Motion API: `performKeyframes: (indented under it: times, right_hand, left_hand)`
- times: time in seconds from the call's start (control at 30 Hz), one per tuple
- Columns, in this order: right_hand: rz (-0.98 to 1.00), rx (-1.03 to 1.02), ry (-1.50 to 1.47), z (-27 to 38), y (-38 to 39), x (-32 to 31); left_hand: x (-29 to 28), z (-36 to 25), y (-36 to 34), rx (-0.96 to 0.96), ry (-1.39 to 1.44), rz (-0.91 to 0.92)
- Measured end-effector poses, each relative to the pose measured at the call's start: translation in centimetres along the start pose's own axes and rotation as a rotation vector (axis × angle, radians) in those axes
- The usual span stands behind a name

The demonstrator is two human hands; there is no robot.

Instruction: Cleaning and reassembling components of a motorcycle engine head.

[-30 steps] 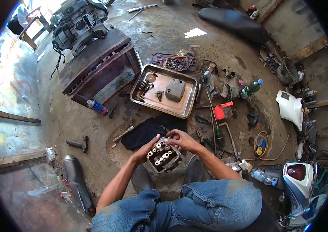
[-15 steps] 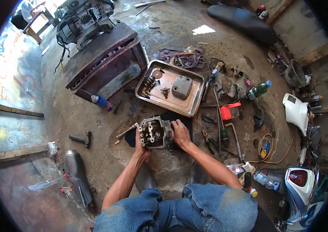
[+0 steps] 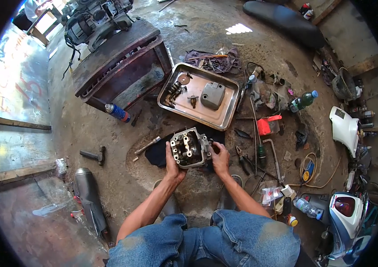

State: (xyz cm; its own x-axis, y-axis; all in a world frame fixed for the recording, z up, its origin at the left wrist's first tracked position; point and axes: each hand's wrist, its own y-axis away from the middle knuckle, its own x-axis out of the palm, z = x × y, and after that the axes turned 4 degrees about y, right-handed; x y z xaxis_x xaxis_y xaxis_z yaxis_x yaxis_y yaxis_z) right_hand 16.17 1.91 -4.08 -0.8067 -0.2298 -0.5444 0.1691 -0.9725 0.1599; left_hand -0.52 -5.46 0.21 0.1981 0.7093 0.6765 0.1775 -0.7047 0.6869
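Left hand [image 3: 171,165], right hand [image 3: 220,159] half-curled around blocky grey metal engine head [image 3: 186,149]; boxy grey metal cover [image 3: 214,95] lay off; right grip partly hidden.

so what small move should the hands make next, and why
I'd probably lower the cylinder head onto the dark cloth: the left hand and right hand hold it from opposite sides, and the cloth shows on the floor behind it.

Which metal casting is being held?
The open casting with exposed innards, between left hand and right hand; the closed grey cover lies in the tray.
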Motion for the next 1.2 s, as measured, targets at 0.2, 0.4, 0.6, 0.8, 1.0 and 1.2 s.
performKeyframes:
  times: [0.2,0.4,0.6,0.8,1.0,1.2]
  right_hand:
    - [0.021,0.201,-0.419,-1.6,0.0,-0.7]
    - [0.508,0.5,-1.106,-0.1,2.5,0.9]
    - [0.516,0.651,-1.285,-3.4,2.9,2.5]
    - [0.488,0.82,-1.432,-4.6,3.6,3.7]
    - [0.474,0.791,-1.437,-4.1,3.3,3.9]
    - [0.471,0.804,-1.585,-2.1,3.3,2.9]
  left_hand:
    - [0.9,0.6,0.4,0.031,-0.071,0.057]
    - [0.9,0.4,0.6,-0.005,-0.039,0.051]
    - [0.7,0.8,-0.9,0.0,-0.15,0.1]
    - [0.2,1.8,-1.6,0.019,-0.188,0.088]
    - [0.8,2.2,-1.8,0.07,-0.182,0.0]
    - [0.0,3.5,-3.6,0.128,-0.281,0.006]
